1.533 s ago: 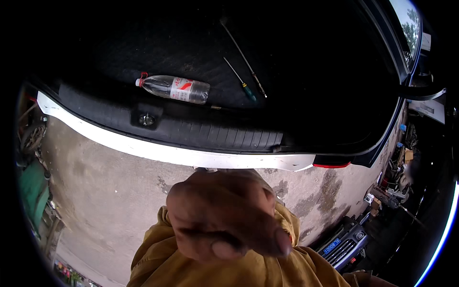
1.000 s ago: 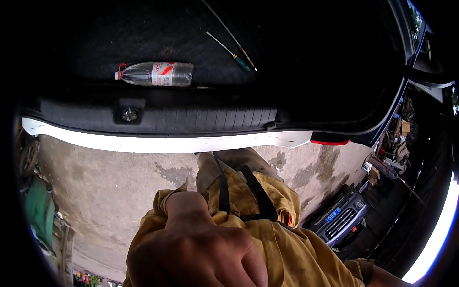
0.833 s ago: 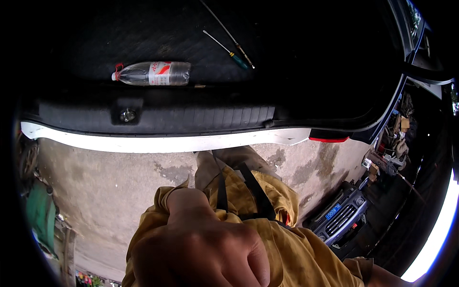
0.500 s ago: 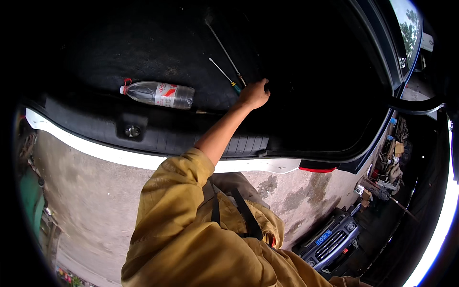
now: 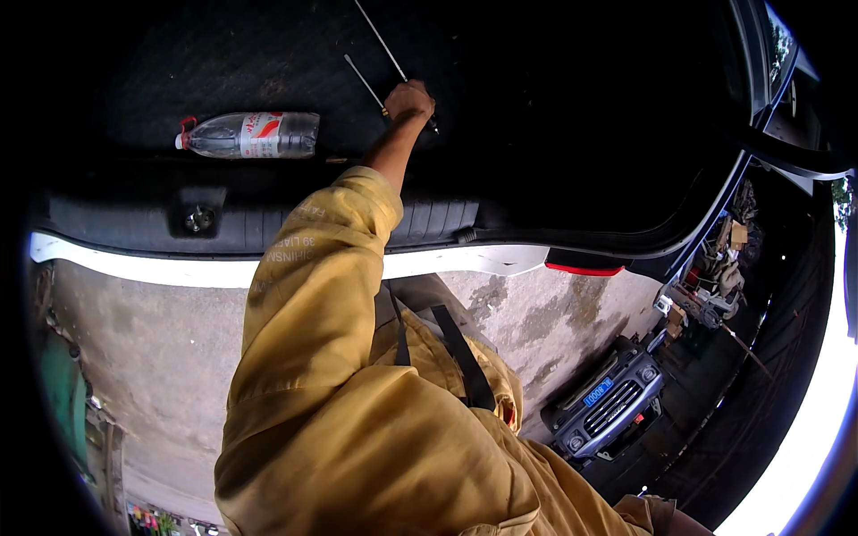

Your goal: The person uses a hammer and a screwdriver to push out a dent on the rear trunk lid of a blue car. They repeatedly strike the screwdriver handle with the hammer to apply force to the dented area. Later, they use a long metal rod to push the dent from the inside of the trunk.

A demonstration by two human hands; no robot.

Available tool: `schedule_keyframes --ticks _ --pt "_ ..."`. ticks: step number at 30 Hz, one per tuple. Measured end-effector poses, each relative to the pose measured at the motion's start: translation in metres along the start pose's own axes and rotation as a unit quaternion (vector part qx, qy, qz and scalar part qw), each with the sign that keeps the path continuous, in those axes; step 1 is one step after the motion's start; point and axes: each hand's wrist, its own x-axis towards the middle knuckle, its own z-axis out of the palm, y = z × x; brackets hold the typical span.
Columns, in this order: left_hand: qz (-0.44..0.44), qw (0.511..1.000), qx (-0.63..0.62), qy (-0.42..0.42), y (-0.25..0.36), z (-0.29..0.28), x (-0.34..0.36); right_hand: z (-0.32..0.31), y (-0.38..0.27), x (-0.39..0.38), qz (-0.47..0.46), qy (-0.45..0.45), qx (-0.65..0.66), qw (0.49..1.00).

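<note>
Left hand (image 5: 411,100) reached into the car trunk (image 5: 429,220), looking curled; couldn't tell if gripping; right hand out of frame. Reach seemingly done. Clear bottle (image 5: 259,135) lay untouched at left; long rod (image 5: 382,40), passing behind the hand, and smaller screwdriver (image 5: 365,84) left of it looked not yet lifted. Hidden: trunk's far end, blacked out; screwdriver handle, mostly covered.

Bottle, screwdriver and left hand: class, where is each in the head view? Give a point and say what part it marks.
Bottle (image 5: 259,136): head view, on its label.
Screwdriver (image 5: 365,83): head view, on its shaft.
Left hand (image 5: 411,99): head view, on its back.
</note>
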Motion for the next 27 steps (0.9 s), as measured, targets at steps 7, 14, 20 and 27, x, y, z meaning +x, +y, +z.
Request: schedule_keyframes --ticks 7,14,20,27 --pt "0.043 0.922 -0.375 0.087 -0.006 -0.059 -0.089 -0.014 -0.046 0.053 -0.085 -0.035 0.081 0.992" --pt "0.154 0.684 -0.713 0.025 -0.020 -0.135 -0.307 -0.033 -0.105 0.096 -0.169 -0.084 0.194 0.963" --pt "0.180 0.686 -0.704 -0.046 -0.088 -0.118 -0.478 -0.077 -0.130 0.073 -0.213 -0.084 0.316 0.921" --pt "0.146 0.623 -0.767 -0.044 -0.172 -0.101 -0.609 0.024 -0.042 -0.118 -0.175 -0.041 0.444 0.878"
